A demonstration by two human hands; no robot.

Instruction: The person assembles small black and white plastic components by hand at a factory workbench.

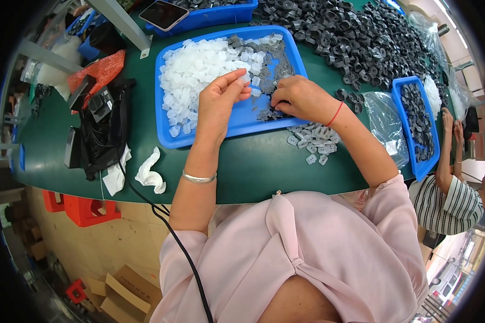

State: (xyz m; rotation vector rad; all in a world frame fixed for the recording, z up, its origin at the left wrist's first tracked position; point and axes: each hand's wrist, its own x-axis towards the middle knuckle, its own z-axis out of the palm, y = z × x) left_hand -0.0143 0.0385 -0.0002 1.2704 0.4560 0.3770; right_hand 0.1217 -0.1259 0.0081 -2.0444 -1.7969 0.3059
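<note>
A blue tray lies before me, with a heap of frosted, translucent plastic pieces on its left and small dark grey parts on its right. Over the tray's middle, my left hand pinches a small translucent plastic piece between thumb and fingers. My right hand is at the tray's right side, its fingers curled down among the grey parts; whatever lies in its fingertips is hidden. Just below that hand, flat grey plastic pieces are piled on the green table.
Black ring-shaped parts cover the table's far right. A narrow blue tray and a clear bag lie at right; another person is beyond. Black devices, crumpled tissue and a hanging cable are at left.
</note>
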